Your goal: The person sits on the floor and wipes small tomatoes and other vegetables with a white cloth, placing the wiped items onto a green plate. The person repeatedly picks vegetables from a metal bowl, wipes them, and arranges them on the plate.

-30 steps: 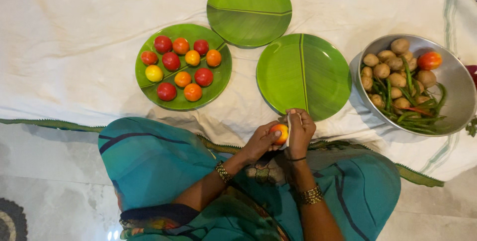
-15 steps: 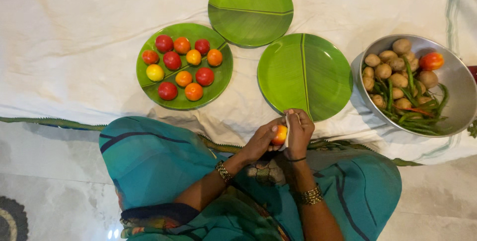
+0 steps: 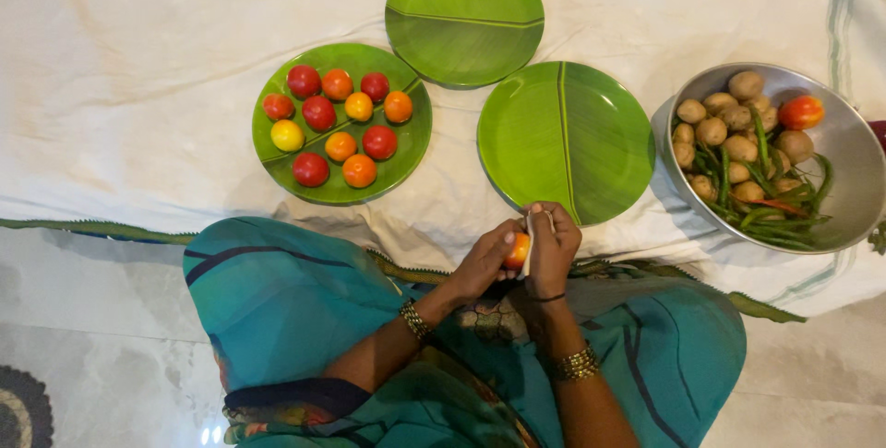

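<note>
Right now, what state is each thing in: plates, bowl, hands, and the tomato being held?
Left hand: closed around the orange tomato.
Right hand: grip on a pale flat piece pressed to the tomato; what it is, unclear.
Left plate: holds eleven tomatoes.
Top plate: bare.
Right plate: bare.
Steel bowl: holds potatoes, green beans, one tomato.

A home, with food being prepared on the floor: a white cloth spread over pale polished floor tiles, green leaf-patterned plates, and a steel bowl of vegetables.
</note>
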